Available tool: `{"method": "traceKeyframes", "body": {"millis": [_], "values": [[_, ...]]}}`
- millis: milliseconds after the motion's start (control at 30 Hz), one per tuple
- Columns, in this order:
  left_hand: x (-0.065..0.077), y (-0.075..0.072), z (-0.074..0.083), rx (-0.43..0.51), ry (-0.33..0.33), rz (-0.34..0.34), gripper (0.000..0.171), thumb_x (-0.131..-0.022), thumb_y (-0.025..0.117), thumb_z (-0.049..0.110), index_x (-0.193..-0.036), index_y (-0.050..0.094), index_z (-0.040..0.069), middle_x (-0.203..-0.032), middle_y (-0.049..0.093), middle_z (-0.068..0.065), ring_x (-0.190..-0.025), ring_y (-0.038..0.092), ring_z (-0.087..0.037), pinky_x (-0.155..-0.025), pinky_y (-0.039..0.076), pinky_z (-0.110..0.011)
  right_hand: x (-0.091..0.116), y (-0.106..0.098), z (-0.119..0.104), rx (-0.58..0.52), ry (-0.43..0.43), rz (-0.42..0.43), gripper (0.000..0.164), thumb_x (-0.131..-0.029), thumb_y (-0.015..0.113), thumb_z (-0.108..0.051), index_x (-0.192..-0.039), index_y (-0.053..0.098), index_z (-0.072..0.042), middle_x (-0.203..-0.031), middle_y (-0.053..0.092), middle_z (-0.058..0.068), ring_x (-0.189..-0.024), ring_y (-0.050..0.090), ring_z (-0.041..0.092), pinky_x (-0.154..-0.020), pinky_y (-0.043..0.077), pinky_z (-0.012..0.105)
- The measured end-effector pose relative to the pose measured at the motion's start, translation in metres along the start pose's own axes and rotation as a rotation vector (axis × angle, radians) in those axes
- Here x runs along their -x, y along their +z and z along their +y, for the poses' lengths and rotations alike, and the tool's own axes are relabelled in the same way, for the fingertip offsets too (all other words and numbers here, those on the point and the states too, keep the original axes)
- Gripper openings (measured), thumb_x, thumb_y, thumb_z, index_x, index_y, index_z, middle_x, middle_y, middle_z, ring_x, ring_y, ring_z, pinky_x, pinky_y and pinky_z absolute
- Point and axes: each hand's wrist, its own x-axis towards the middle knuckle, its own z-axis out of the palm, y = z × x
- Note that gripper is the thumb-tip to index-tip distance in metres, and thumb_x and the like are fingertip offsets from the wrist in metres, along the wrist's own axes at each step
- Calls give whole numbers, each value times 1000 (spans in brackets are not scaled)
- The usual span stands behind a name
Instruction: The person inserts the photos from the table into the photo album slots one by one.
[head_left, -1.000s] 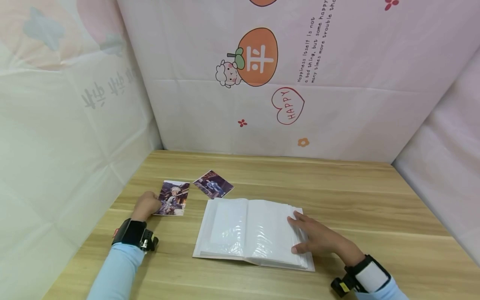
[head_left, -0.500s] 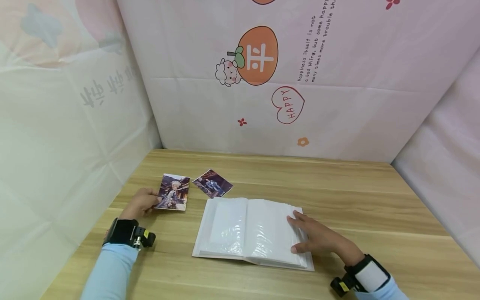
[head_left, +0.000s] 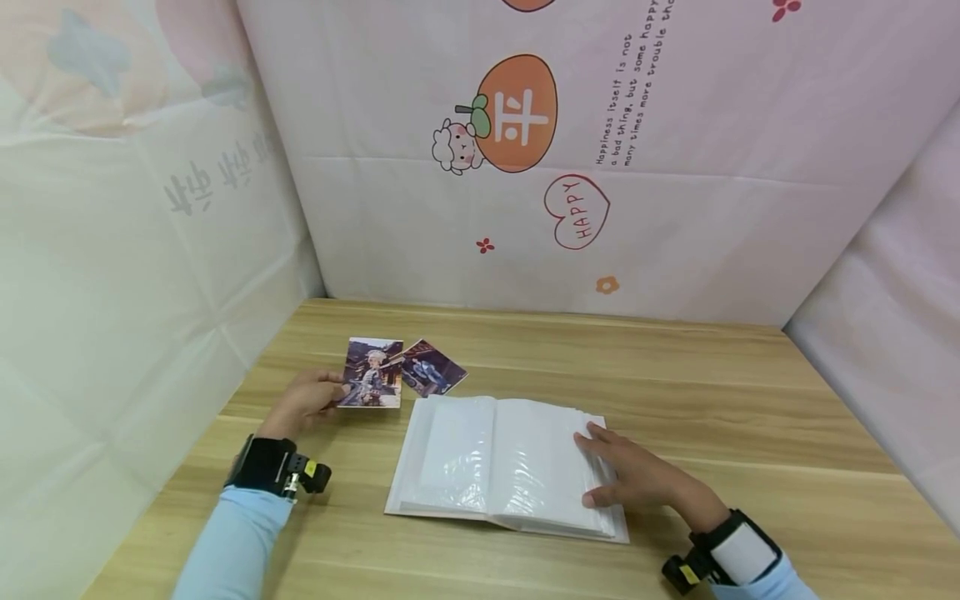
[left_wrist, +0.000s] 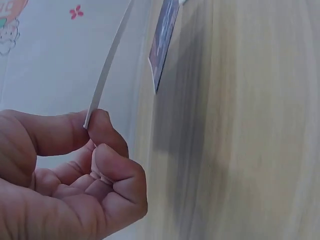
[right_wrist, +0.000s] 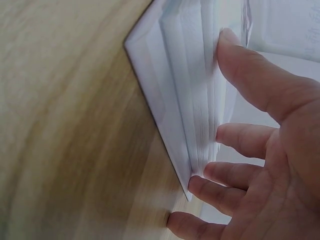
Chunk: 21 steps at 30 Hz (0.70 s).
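Note:
Between thumb and forefinger, my left hand (head_left: 306,400) pinches one edge of a photo (head_left: 372,375) of a figure in a pale hat. In the left wrist view that photo (left_wrist: 107,67) appears edge-on, slightly bowed and raised off the table. A second photo (head_left: 432,369) lies behind the album, its left corner covered by the held one in the head view. The photo album (head_left: 525,467) lies spread at clear-sleeved white pages. My right hand (head_left: 630,471) rests with spread fingers on its right-hand pages; in the right wrist view the thumb (right_wrist: 250,70) and fingertips touch the page edges.
The wooden table (head_left: 712,400) ends at a printed cloth backdrop (head_left: 420,217) at the rear. A pale cloth wall (head_left: 135,317) borders the left side and another cloth (head_left: 892,350) the right.
My left hand has lifted the photo from the table and carried it right and away from me, over the second photo's corner. My right hand and the album have stayed in place.

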Motion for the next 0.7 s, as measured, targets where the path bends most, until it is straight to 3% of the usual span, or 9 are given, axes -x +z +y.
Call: {"method": "traceKeyframes", "body": {"millis": [167,433,700], "values": [[2,20,10,34,56,-41,26,-91,50,1,-116,48,-8,-87,53,-11,-62,48,-16,-55,45,-29,0,-1,-2,-2,10,-6,88,-76,70,-46,-139,35,5,-144,18,33,-129,16,52,-97,21,64],[14,58,27,96,108,-131,22,-92,50,0,-112,49,-8,-90,52,-14,-69,48,-18,-66,46,-36,0,-1,-1,2,-3,-4,89,-77,70,-47,-138,35,7,-143,19,34,-128,16,53,-97,21,64],[26,98,36,241,133,-204,13,-89,54,-3,-101,49,-5,-78,49,-6,-62,45,-13,-56,43,-26,-1,-1,1,-1,-15,8,89,-77,70,-48,-139,35,6,-143,19,35,-128,18,53,-96,22,64]]}}
